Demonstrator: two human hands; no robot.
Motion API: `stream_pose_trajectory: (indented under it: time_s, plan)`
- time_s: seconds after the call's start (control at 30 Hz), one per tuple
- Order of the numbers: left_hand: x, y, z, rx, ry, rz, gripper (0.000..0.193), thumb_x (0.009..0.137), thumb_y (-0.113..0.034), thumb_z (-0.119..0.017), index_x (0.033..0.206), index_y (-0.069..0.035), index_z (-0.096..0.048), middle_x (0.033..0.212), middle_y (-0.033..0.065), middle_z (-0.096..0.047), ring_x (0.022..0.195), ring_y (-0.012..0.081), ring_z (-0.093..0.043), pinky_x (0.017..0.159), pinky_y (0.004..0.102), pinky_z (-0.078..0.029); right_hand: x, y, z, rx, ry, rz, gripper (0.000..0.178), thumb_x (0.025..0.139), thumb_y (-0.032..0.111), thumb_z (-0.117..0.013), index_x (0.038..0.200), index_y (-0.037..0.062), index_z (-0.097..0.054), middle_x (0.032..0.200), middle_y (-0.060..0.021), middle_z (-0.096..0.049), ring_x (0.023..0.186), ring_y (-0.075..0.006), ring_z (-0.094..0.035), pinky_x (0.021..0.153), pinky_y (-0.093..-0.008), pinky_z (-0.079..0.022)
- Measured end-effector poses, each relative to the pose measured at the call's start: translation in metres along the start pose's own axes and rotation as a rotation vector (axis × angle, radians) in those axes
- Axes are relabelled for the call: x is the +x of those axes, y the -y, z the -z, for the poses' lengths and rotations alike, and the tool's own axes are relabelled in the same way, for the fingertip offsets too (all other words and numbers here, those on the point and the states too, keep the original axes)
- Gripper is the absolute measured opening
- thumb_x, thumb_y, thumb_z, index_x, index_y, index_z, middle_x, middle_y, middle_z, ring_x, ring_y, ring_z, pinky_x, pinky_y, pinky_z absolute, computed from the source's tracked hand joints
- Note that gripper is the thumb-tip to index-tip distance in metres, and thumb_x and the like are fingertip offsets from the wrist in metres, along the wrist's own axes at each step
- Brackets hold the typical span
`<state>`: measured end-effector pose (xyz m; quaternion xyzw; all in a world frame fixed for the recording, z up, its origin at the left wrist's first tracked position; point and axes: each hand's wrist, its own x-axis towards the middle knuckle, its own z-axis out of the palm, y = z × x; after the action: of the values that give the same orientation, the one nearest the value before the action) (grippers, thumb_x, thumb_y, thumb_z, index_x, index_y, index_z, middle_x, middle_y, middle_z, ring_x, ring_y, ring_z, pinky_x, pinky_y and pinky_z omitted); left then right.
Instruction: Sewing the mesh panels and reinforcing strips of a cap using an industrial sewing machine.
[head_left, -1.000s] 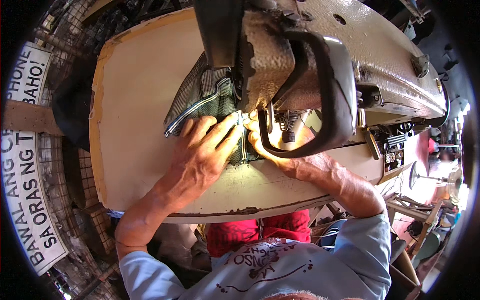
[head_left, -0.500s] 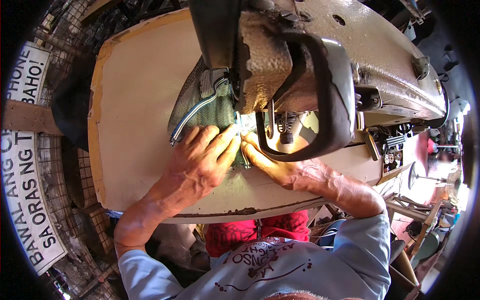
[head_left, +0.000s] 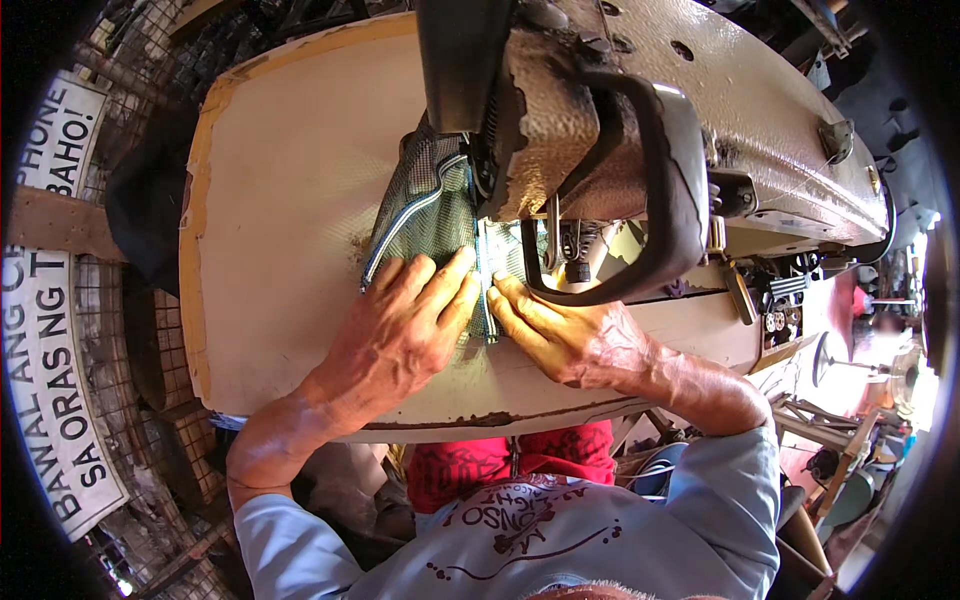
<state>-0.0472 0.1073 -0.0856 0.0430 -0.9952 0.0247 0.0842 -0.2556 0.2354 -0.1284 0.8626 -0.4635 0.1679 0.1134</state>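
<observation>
Dark mesh fabric point(head_left: 418, 235) with blue-and-white striped edging lies beneath the head of a sewing machine point(head_left: 560, 130), under a bright light. A narrow striped band point(head_left: 488, 305) runs along it toward me. My left hand point(head_left: 398, 315) presses on the mesh left of this band, fingers bent and thumb against its edge. On the band's other side, my right hand point(head_left: 570, 335) has its fingertips and thumb closed together at the fabric, close to the black looped guard point(head_left: 670, 190). The machine head hides the needle and the fabric's far part.
The pale worktable point(head_left: 290, 200) has worn, taped edges. Spools and small tools lie in a tray point(head_left: 783, 318) at the right. Wire mesh point(head_left: 110, 350) with a white sign point(head_left: 65, 400) stands at the left. A fan point(head_left: 900, 380) is far right.
The view has shifted slightly, so machine and fabric appear farther right. My right hand has drawn a little toward me from the needle area; the left stays on the mesh.
</observation>
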Motion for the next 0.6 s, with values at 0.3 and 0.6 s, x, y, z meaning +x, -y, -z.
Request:
stream_pose_trajectory:
  time_s: [0.3,0.6]
  plan:
    - [0.003,0.004,-0.005,0.004,0.016,0.016,0.045,0.084,-0.015,-0.061,0.125,0.004,-0.064,0.130,0.0150,-0.060,0.101,0.0237,-0.056,0.090,0.0377,-0.047,0.005,0.001,0.007,0.015,0.107,-0.116,0.057,0.077,0.019,-0.058,0.128,-0.0058,-0.060,0.116,-0.0163,-0.066,0.094,-0.0279,-0.063,0.086,-0.0428,-0.052]
    - [0.004,0.008,-0.004,0.079,0.011,-0.012,0.046,0.081,-0.016,-0.062,0.123,0.001,-0.065,0.131,0.0104,-0.061,0.101,0.0216,-0.056,0.089,0.0355,-0.048,0.000,-0.002,0.005,0.069,0.058,-0.105,0.054,0.076,0.018,-0.060,0.126,-0.0038,-0.063,0.114,-0.0149,-0.064,0.097,-0.0306,-0.064,0.089,-0.0457,-0.053]
